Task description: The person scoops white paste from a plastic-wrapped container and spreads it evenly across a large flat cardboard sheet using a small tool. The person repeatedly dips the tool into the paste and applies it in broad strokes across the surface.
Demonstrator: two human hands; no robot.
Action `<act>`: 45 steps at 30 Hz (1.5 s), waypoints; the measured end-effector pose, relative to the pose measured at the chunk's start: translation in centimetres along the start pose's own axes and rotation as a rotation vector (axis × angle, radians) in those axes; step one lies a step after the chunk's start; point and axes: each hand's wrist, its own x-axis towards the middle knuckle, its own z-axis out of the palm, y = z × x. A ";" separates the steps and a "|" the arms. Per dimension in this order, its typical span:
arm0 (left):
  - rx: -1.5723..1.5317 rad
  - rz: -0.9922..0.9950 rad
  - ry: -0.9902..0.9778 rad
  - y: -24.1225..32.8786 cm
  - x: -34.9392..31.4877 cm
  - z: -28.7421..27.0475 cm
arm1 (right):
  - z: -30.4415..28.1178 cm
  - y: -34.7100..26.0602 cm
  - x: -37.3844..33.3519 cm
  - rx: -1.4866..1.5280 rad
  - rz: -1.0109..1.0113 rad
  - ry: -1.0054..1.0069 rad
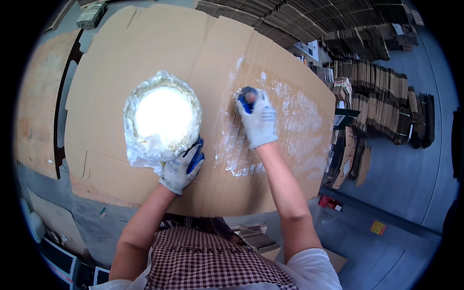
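Observation:
A large brown corrugated cardboard sheet (pixel 208 96) lies flat in front of me. On its left half stands a round bowl (pixel 129 113), wrapped in crinkled clear plastic and full of bright white paste (pixel 166 116). My left hand (pixel 181 166), in a white glove with blue fingers, is closed on the bowl's near right side. My right hand (pixel 259 117), gloved alike, grips a dark, round-ended brush (pixel 248 94) against the cardboard; its bristles are mostly hidden. Around and right of it, streaky whitish wet paste (pixel 295 116) covers the sheet's right part.
A wooden board (pixel 43 101) lies left of the sheet. Bundled flat cardboard stacks (pixel 270 17) fill the far side, with more stacks (pixel 379 104) on the floor to the right. A red item (pixel 330 203) lies near the sheet's right front corner.

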 end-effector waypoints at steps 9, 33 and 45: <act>-0.010 -0.007 -0.008 0.0 0.0 -0.2 | -0.4 2.0 3.0 0.096 -0.037 0.167; 0.012 0.030 0.036 0.1 0.1 0.1 | -0.9 0.3 -2.8 -0.162 0.110 -0.078; -0.034 0.024 0.069 -0.7 0.2 0.9 | -2.0 -2.4 -12.2 0.089 0.090 -0.153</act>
